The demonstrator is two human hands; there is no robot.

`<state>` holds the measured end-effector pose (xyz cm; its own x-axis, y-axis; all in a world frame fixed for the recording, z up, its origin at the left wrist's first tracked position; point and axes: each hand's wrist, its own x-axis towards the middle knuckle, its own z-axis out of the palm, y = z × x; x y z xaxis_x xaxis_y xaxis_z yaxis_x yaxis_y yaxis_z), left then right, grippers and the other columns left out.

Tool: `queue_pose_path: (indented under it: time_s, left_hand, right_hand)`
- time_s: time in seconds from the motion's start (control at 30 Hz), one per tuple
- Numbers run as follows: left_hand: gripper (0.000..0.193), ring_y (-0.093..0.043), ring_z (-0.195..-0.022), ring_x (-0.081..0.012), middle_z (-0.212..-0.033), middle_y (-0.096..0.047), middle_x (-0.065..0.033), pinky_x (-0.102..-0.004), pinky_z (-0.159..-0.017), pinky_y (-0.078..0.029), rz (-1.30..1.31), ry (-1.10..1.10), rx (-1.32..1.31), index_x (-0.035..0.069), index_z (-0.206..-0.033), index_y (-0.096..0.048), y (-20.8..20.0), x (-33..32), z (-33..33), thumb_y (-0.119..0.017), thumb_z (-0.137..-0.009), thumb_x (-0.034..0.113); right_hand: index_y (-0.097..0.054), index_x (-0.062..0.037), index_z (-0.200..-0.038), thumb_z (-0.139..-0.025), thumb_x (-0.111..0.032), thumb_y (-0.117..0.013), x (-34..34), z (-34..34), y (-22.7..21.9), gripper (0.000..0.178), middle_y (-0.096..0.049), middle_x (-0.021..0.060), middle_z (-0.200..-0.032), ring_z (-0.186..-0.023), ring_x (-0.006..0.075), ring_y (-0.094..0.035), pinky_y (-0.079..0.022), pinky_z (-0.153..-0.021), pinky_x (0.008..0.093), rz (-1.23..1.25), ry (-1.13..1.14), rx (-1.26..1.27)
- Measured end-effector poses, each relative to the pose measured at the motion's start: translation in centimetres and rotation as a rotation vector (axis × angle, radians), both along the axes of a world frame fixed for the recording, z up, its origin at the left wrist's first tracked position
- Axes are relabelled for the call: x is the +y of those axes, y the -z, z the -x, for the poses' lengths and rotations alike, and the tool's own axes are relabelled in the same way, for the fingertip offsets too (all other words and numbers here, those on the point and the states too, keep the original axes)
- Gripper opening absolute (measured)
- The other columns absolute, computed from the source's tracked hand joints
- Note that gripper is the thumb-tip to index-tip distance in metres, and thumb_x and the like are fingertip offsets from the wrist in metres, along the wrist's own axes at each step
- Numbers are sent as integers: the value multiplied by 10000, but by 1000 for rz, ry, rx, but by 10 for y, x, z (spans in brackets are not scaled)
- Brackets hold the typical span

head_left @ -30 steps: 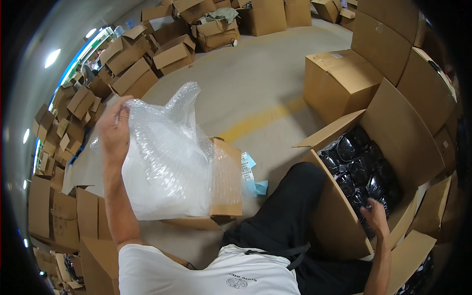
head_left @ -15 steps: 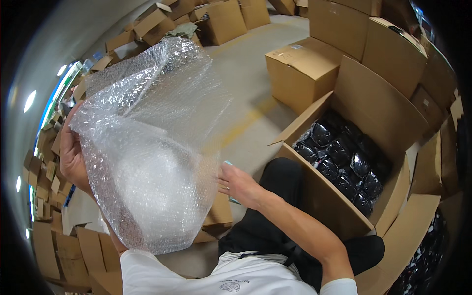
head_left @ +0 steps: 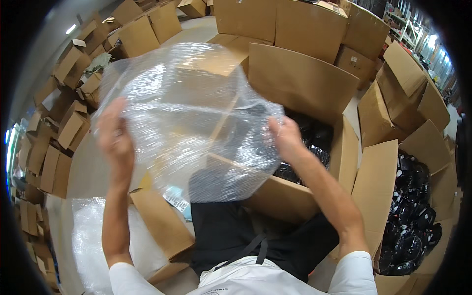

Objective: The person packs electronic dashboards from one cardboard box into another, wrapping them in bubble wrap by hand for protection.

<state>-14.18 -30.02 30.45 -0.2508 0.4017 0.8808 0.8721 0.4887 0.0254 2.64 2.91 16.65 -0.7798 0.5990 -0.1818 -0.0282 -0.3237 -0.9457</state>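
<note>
A clear sheet of bubble wrap (head_left: 191, 113) stretches in the air between my two hands, blurred by movement. My right hand (head_left: 286, 139) pinches its right edge, thumb up. At the left edge, my left hand (head_left: 115, 130) is closed on the sheet, its fingers partly smeared. The sheet's right part overlaps an open cardboard box (head_left: 295, 196) holding several black items (head_left: 314, 140) in shiny clear plastic. Through the wrap, the box's near left edge and my knee show dimly.
Lower left, more bubble wrap (head_left: 91, 241) lies beside a cardboard box (head_left: 162, 221) and a light-blue packet with a white label (head_left: 178, 199). At right, another open box (head_left: 371, 196) holds black plastic-wrapped items (head_left: 408, 221). Stacked cartons (head_left: 309, 29) stand behind; several boxes (head_left: 56, 167) line the left.
The bubble wrap has swung from the left toward the box of black items and is spread wider. My right hand has moved up and right and now grips its edge. The view has turned right.
</note>
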Motion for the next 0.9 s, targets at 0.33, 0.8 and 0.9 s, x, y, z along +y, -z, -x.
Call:
queue_pose_path:
  time_s: [0.33,0.8,0.9]
  left_hand:
    - [236,-514,-1300,-297,-1249,-625,-135,-496,-1119,-344,817,48,2,66,-1057,-681,181,238,32,-555,-864,116]
    - [879,-254,-1466,-458,-1582,-250,-293,-625,-1144,-247,990,316,-477,49,-1525,-328,268,276,-11,-621,-894,585]
    - [1089,-213,-1461,-513,-1597,-208,-289,-686,-1117,-251,1226,264,-615,64,-1543,-296,265,269,-5,-736,-747,662]
  right_hand:
    - [-638,18,-783,-942,-211,-625,193,-162,93,279,-618,81,-661,-592,175,-574,-454,-566,369,-827,534,-517]
    - [-563,35,-1184,-937,-180,-616,165,-186,94,332,-676,281,-996,-941,458,-657,-509,-801,514,-1037,581,-877]
    - [-501,30,-1290,-930,-175,-618,154,-180,82,430,-673,277,-963,-884,460,-657,-512,-796,530,-1095,571,-917]
